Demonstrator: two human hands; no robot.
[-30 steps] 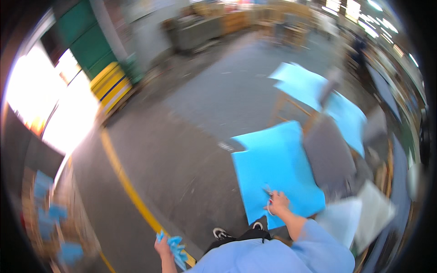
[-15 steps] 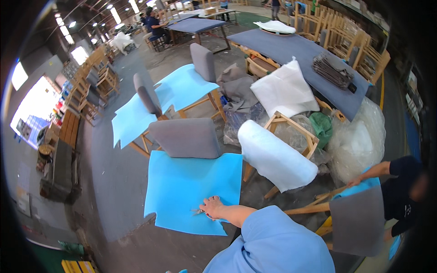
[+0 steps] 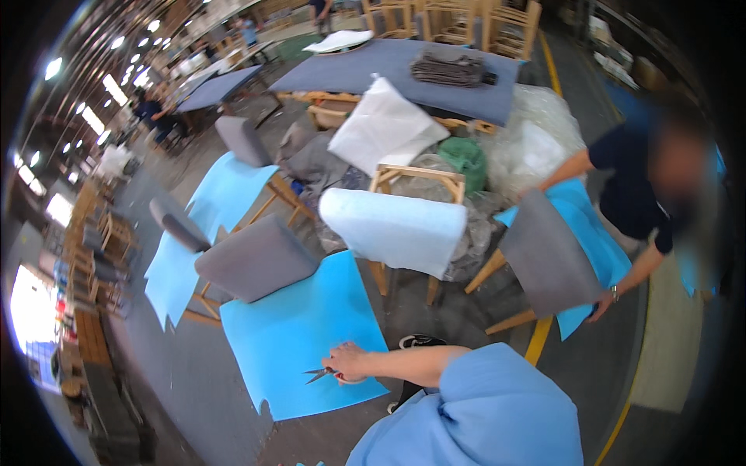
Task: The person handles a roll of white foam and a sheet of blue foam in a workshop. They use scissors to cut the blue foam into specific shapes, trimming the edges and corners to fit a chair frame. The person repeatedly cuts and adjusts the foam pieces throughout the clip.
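My right hand (image 3: 350,362) rests low on a large blue sheet (image 3: 299,326) spread on the floor. It is closed on a pair of scissors (image 3: 318,374), whose blades point left and lie open on the sheet. My light blue sleeve (image 3: 474,404) fills the lower middle. My left hand is out of the picture. A grey upholstered chair (image 3: 252,260) stands at the sheet's far edge.
A chair with a white foam cushion (image 3: 392,225) on a wooden frame stands ahead. At right a co-worker in a dark shirt (image 3: 629,186) holds a grey chair panel (image 3: 548,256) over another blue sheet. Behind are more chairs, plastic wrap and a grey-covered table (image 3: 388,66). A yellow floor line (image 3: 536,349) runs nearby.
The view has swung from bare floor round to the chairs and the co-worker. My right hand has stayed on the blue sheet. My left hand has dropped out of view.
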